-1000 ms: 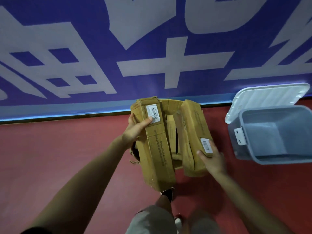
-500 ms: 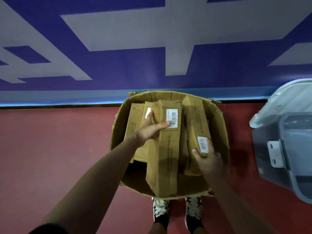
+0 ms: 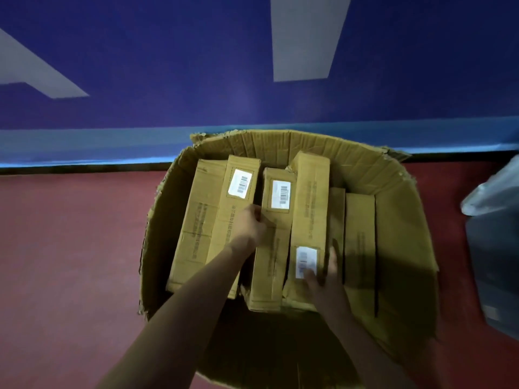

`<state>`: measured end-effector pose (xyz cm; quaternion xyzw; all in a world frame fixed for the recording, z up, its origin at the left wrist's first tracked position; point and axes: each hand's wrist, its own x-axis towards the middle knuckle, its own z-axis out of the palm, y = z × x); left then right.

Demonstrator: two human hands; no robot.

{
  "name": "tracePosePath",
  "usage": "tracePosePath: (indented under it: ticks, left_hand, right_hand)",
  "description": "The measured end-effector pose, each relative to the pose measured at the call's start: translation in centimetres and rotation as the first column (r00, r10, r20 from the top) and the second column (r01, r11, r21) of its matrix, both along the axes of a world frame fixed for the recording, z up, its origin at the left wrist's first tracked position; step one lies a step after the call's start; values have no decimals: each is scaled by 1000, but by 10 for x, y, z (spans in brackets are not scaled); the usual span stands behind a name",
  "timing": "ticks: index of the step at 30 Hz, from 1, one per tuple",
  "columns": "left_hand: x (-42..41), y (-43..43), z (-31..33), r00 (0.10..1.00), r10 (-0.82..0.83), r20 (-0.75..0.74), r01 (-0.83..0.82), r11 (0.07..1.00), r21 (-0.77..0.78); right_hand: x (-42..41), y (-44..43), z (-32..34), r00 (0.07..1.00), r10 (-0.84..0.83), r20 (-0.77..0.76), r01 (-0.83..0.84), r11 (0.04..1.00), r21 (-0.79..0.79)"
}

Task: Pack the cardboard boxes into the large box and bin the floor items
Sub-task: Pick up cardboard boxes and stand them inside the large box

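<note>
**Boxes sitting packed in the large box by the wall**

Red floor [image 3: 70, 248] is running right up to a deep blue wall [image 3: 168, 66] with pale painted shapes, and a lighter blue band [image 3: 84, 144] is edging the bottom of it. One large box [image 3: 280, 141] is standing open on the floor against that band, with its rim torn and ragged. One grey bin [image 3: 497, 248] is peeking in at the right edge, blurred.

Inside the large box, six slim boxes [image 3: 196, 220] are lying side by side, lengthways. Three white labels [image 3: 240, 182] are showing on them, two at the far ends and one at the near end.

The left hand [image 3: 251, 226] is resting over the second box from the left [image 3: 224, 234], with its fingers curling into the gap beside the third. Whether it is gripping either one, I cannot tell. The right hand [image 3: 323, 276] is clamping the near end of the fourth box [image 3: 309, 206], with the thumb pressing on its label and the fingers wrapping its right side.
</note>
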<state>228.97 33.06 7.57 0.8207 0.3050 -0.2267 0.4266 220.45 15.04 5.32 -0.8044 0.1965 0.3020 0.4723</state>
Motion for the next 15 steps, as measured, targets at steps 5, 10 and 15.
tracePosePath:
  ticks: [5, 10, 15]
  left_hand:
    - [10, 13, -14, 992, 67, 107, -85, 981, 174]
    - [27, 12, -1, 994, 1, 107, -45, 911, 409]
    - [-1, 2, 8, 900, -430, 72, 306, 740, 599]
  right_hand:
    - [17, 10, -16, 990, -50, -133, 68, 988, 137]
    - [25, 24, -9, 991, 55, -124, -37, 989, 144]
    - [28, 26, -11, 991, 130, -10, -129, 990, 59]
